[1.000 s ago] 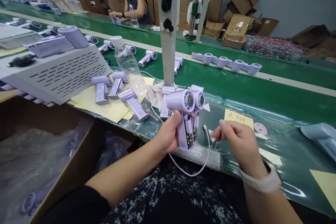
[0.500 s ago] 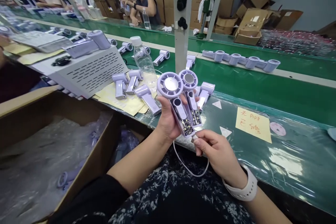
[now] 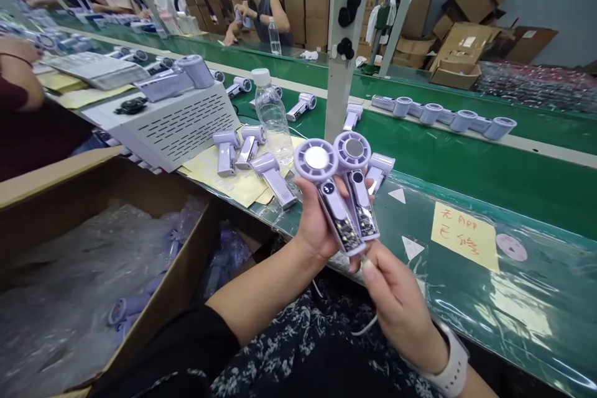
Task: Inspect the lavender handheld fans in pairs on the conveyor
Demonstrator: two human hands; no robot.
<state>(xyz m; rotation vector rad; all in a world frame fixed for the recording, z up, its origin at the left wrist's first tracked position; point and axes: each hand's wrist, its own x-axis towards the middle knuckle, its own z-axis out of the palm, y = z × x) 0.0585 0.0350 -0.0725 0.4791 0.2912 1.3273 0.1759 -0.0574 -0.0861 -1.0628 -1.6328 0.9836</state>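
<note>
Two lavender handheld fans are held side by side in my left hand, its thumb along the edge of the nearer one. The nearer fan has a bright silver hub, a lit display on its handle and a bare circuit board lower down. A dark display and a darker hub mark the other fan. At the foot of the nearer fan, my right hand pinches the plug of a white charging cable. Whether the plug is fully seated is hidden by my fingers.
Several lavender fans lie on yellow paper beside a clear bottle. Left of them stands a vented white box. An open carton with plastic bags is at my lower left. A metal post rises ahead; people sit across the line.
The nearer fan's display has lit up; it was dark before. My view has shifted, so the scene sits further right. My right hand stays at the fan's foot with the plug.
</note>
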